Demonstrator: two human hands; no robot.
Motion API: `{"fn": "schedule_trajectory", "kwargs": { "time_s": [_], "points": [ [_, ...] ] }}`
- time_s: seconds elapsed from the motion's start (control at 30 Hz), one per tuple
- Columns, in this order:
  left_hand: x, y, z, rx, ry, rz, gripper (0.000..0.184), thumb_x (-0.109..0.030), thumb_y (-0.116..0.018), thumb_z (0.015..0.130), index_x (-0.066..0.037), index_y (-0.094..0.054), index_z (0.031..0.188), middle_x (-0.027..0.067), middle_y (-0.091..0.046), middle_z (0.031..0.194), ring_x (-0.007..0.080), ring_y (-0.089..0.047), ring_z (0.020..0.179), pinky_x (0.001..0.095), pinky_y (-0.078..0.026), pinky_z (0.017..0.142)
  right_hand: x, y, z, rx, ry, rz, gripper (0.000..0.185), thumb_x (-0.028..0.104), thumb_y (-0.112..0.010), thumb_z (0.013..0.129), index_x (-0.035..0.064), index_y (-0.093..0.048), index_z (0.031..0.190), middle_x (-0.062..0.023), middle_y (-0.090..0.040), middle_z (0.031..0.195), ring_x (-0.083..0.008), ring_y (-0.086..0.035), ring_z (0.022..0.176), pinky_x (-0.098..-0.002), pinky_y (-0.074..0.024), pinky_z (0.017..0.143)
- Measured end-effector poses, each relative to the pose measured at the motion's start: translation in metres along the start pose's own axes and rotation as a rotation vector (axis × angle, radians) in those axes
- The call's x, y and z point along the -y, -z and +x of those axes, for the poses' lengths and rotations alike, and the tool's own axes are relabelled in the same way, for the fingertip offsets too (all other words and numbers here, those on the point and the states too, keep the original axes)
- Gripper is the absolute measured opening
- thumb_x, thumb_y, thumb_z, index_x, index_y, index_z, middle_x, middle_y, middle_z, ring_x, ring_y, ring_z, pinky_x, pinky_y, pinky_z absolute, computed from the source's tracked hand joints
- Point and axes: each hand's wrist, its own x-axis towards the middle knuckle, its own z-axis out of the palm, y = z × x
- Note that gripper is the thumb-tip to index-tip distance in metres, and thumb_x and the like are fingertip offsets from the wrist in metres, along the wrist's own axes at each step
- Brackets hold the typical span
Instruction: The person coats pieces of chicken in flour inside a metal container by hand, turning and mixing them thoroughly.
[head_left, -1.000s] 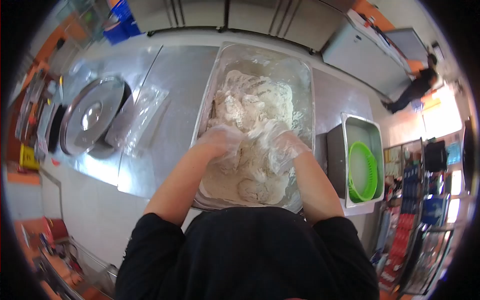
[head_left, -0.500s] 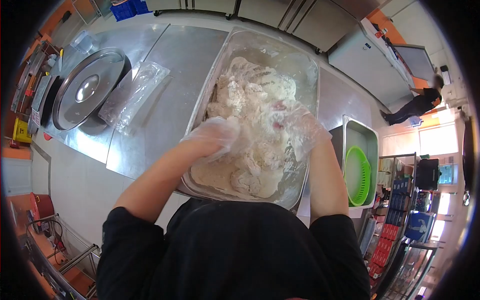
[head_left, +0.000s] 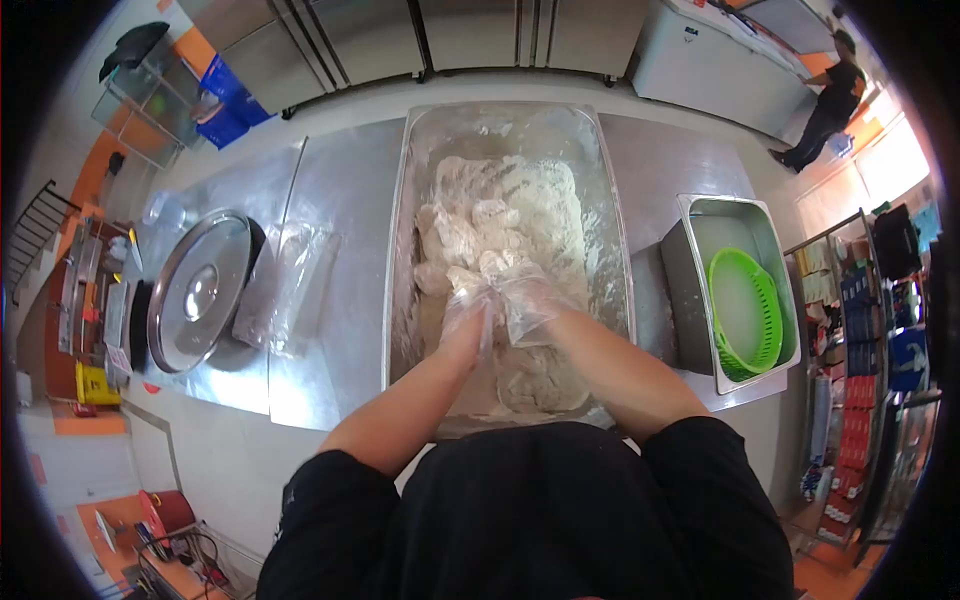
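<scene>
A deep metal tray (head_left: 397,330) holds pale flour (head_left: 545,200) and several lumpy flour-coated pieces (head_left: 450,235); what lies under the coating cannot be made out. Clear plastic gloves, dusted white, cover both my hands, which are side by side at the middle of the tray. My left hand (head_left: 467,300) is closed around floury lumps, with its fingertips caked and partly hidden. Close against it, my right hand (head_left: 525,290) also curls into the coated pieces. Another coated lump (head_left: 535,380) lies near my wrists, at the tray's near end.
Left on the metal table (head_left: 340,200) are a round steel lid (head_left: 195,290) and a clear plastic bag (head_left: 295,285). To the right stands a metal container (head_left: 690,210) with a green basket (head_left: 745,315) inside. A person (head_left: 835,100) stands by the white freezer (head_left: 710,65).
My hands have come together at the tray's middle from opposite sides, the right one moving left. The view has turned and shifted. Flour-coated pieces lie more gathered toward the left.
</scene>
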Motion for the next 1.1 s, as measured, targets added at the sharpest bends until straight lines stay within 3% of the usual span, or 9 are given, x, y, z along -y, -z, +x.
{"fn": "schedule_trajectory", "kwargs": {
  "time_s": [0.23,0.43,0.53,0.63,0.7,0.87,0.97,1.03,1.1],
  "points": [
    [-0.093,0.005,0.014,-0.254,-0.368,1.078,0.048,-0.041,-0.048,0.081,0.003,-0.054,0.100,0.0185,-0.056,0.084,0.0306,-0.054,0.081,0.0381,-0.041,0.072,0.047,0.059,-0.024,0.005,0.211,-0.429,0.037,0.035,-0.049,0.079,0.0016,-0.059,0.091,-0.0158,-0.057,0.091,-0.0218,-0.056,0.081,-0.0312,-0.0440,0.075],
    [-0.123,0.004,-0.013,-0.092,-0.300,1.046,0.051,-0.044,-0.046,0.080,0.003,-0.056,0.096,0.0218,-0.057,0.091,0.0326,-0.054,0.089,0.0408,-0.040,0.077,0.054,0.081,-0.020,0.280,0.224,-0.513,0.025,0.016,-0.045,0.082,-0.0001,-0.059,0.095,-0.0163,-0.059,0.083,-0.0229,-0.057,0.072,-0.0304,-0.0450,0.069],
    [-0.099,0.007,-0.003,0.416,-0.471,1.751,0.049,-0.044,-0.046,0.081,0.000,-0.054,0.100,0.0183,-0.058,0.086,0.0279,-0.054,0.092,0.0407,-0.041,0.075,0.025,0.063,-0.021,0.229,0.126,0.185,0.026,0.012,-0.055,0.076,0.0009,-0.052,0.099,-0.0085,-0.057,0.083,-0.0142,-0.053,0.066,-0.0269,-0.0459,0.061],
    [-0.058,0.021,0.001,0.573,-0.555,1.660,0.044,-0.039,-0.040,0.085,-0.001,-0.050,0.104,0.0158,-0.055,0.093,0.0262,-0.051,0.098,0.0422,-0.040,0.081,-0.030,0.036,-0.006,-0.111,0.390,0.268,0.019,0.008,-0.054,0.075,0.0018,-0.052,0.093,-0.0043,-0.054,0.075,-0.0105,-0.051,0.061,-0.0238,-0.0444,0.055],
    [-0.072,-0.012,-0.019,0.126,0.032,0.878,0.042,-0.037,-0.036,0.087,-0.003,-0.046,0.109,0.0144,-0.051,0.102,0.0264,-0.049,0.100,0.0427,-0.038,0.086,-0.061,0.025,0.003,-0.390,0.407,-0.112,0.010,0.004,-0.053,0.075,0.0023,-0.054,0.084,-0.0010,-0.051,0.067,-0.0076,-0.049,0.058,-0.0217,-0.0427,0.051],
    [0.038,0.043,-0.009,0.041,0.131,-0.299,0.040,-0.035,-0.032,0.089,-0.007,-0.040,0.117,0.0113,-0.043,0.116,0.0264,-0.046,0.104,0.0437,-0.034,0.092,-0.051,0.040,-0.016,-0.309,0.058,0.989,0.005,0.002,-0.053,0.075,0.0011,-0.056,0.079,-0.0010,-0.053,0.066,-0.0072,-0.051,0.059,-0.0222,-0.0425,0.049],
    [0.028,0.035,-0.015,0.105,0.212,-0.286,0.041,-0.036,-0.032,0.089,-0.008,-0.040,0.118,0.0113,-0.044,0.115,0.0263,-0.044,0.105,0.0437,-0.035,0.091,-0.023,0.060,-0.025,-0.459,0.251,0.761,0.010,0.005,-0.055,0.075,-0.0003,-0.056,0.083,-0.0066,-0.058,0.071,-0.0143,-0.056,0.064,-0.0261,-0.0462,0.055],
    [-0.021,0.018,-0.037,0.122,0.314,-0.307,0.041,-0.035,-0.032,0.089,-0.007,-0.040,0.117,0.0112,-0.044,0.115,0.0255,-0.044,0.106,0.0422,-0.036,0.090,-0.005,0.064,-0.027,0.143,0.192,-0.510,0.015,0.009,-0.053,0.076,-0.0018,-0.056,0.086,-0.0109,-0.059,0.076,-0.0197,-0.058,0.070,-0.0281,-0.0472,0.061],
    [-0.016,0.010,-0.033,0.117,0.368,-0.080,0.042,-0.036,-0.032,0.089,-0.008,-0.040,0.118,0.0117,-0.045,0.115,0.0254,-0.045,0.105,0.0416,-0.036,0.090,-0.007,0.053,-0.040,0.291,0.004,-0.841,0.021,0.012,-0.052,0.077,-0.0016,-0.057,0.092,-0.0154,-0.059,0.082,-0.0245,-0.058,0.078,-0.0301,-0.0466,0.070]
  ]
}}
